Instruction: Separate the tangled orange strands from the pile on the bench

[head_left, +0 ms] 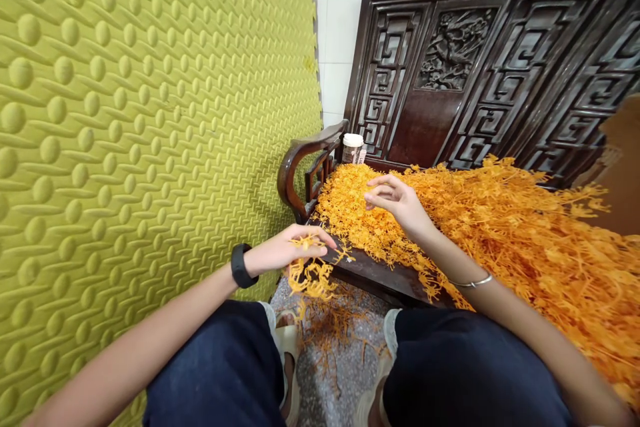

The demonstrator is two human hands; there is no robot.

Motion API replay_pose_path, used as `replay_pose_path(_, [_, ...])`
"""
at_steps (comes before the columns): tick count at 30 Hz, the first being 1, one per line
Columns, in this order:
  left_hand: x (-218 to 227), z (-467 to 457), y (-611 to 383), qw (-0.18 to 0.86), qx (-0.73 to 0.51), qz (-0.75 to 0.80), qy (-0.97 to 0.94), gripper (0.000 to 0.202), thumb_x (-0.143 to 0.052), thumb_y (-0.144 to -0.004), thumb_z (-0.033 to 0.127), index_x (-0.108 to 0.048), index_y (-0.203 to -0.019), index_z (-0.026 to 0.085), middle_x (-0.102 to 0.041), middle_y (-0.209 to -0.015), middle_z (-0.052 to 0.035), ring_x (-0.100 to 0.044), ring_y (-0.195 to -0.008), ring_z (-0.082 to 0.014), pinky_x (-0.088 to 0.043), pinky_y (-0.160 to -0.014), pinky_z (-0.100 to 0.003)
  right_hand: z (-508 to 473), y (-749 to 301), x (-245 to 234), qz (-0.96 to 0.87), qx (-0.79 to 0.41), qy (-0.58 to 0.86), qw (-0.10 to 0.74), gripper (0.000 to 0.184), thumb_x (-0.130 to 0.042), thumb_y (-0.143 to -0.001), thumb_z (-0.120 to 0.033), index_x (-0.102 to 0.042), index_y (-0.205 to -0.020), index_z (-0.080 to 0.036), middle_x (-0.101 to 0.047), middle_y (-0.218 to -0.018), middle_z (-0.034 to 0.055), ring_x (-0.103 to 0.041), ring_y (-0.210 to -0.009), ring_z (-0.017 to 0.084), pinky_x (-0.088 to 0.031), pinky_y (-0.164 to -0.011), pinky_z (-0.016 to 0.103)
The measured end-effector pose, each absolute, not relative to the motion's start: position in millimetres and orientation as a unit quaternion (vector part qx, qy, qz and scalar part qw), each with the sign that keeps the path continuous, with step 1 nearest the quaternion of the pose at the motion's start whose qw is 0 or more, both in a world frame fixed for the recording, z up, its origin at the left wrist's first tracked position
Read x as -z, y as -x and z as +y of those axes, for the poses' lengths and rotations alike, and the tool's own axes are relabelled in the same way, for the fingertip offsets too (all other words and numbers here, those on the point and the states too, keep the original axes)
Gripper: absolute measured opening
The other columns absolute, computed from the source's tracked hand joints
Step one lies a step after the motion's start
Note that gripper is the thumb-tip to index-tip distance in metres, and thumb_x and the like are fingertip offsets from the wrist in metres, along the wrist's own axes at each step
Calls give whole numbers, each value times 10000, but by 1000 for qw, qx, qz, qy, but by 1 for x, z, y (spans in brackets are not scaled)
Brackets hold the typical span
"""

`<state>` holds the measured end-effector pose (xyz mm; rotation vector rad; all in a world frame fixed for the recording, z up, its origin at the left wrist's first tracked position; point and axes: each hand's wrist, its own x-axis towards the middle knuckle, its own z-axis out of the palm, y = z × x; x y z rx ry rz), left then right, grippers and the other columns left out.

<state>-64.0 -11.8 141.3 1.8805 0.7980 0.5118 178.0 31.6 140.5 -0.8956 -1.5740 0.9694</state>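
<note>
My left hand (300,245), with a black band on its wrist, is closed around a small bunch of orange plastic sprigs (314,278). The bunch hangs below the palm, and one thin sprig sticks out past the fingertips. My right hand (393,200), with a silver bangle on its wrist, hovers over a heap of short orange pieces (345,203) on a dark wooden bench (370,273). Its thumb and fingers are bent but apart, and nothing shows between them. Longer orange plastic stems (550,233) are piled on the right, beside my right forearm.
A lidded white-topped container (353,141) stands at the back corner, near the curved armrest (290,177). Behind rises the carved backrest (425,120). Yellow textured foam matting (150,147) fills the left side. Orange scraps (333,327) litter the speckled floor between my feet.
</note>
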Motion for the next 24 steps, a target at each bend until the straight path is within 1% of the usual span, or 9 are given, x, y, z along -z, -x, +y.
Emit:
replay_pose_path(3, [-143,-11,63,495,-238,332,-767,204,-533,-793,311,-626,-923,185,-601,-945,-30,-528,-875,-136,-395,-798,-276,45,-185,-129,-696,-244,401,543,232,-645,-700,-338,-543,-811,-162,-572,-771,32,-555,-703,143,-468,-691,311])
replay_pose_path(7, [-143,-12,62,525,-250,348,-735,262,-519,-789,377,-599,-948,185,-548,-839,-13,-474,-659,-91,-392,-575,-219,64,-197,-117,-727,-43,416,545,174,-528,-797,-333,-545,-856,-170,-566,-851,58,-538,-770,161,-453,-721,314])
replay_pose_path(9, [-142,-12,62,530,-269,345,-726,273,-507,-795,390,-591,-950,182,-515,-761,4,-434,-594,-77,-368,-533,-208,78,-206,-109,-731,12,429,530,195,-461,-831,-325,-540,-915,-169,-568,-904,77,-536,-842,183,-440,-769,338])
replay_pose_path(11, [-142,-11,62,523,-292,341,-725,260,-496,-803,386,-592,-919,174,-489,-713,15,-415,-581,-75,-365,-548,-212,93,-214,-99,-740,36,468,481,271,-464,-814,-323,-519,-1024,-162,-550,-1053,117,-496,-992,239,-396,-854,412])
replay_pose_path(14, [-143,-11,61,502,-319,339,-729,243,-485,-814,375,-593,-860,162,-477,-687,19,-403,-588,-78,-363,-589,-223,102,-216,-90,-749,22,531,397,447,-543,-736,-309,-469,-1145,-143,-430,-1269,158,-347,-1172,337,-277,-928,540])
replay_pose_path(16, [-143,-11,60,493,-327,341,-731,240,-480,-817,372,-589,-837,159,-488,-703,17,-402,-595,-79,-362,-614,-229,95,-207,-94,-761,-24,518,389,383,-545,-734,-294,-512,-1085,-144,-446,-1258,149,-362,-1168,325,-272,-936,535])
replay_pose_path(19, [-144,-11,59,485,-329,348,-731,237,-481,-814,372,-578,-819,156,-517,-755,4,-412,-614,-85,-367,-634,-238,65,-182,-117,-786,-138,425,427,193,-493,-795,-311,-577,-885,-162,-578,-1042,93,-514,-993,222,-382,-871,417])
replay_pose_path(21, [-143,-11,59,480,-332,357,-730,245,-482,-810,383,-570,-817,154,-525,-787,-5,-423,-637,-92,-374,-639,-241,39,-165,-137,-790,-230,374,428,222,-470,-825,-351,-572,-846,-155,-606,-869,65,-559,-817,164,-433,-756,327])
replay_pose_path(24, [-141,-10,59,470,-348,367,-723,271,-470,-810,412,-556,-846,157,-516,-812,-7,-429,-651,-96,-377,-622,-237,8,-147,-158,-820,-314,342,336,309,-436,-847,-422,-555,-772,-147,-572,-666,26,-530,-634,115,-407,-612,250])
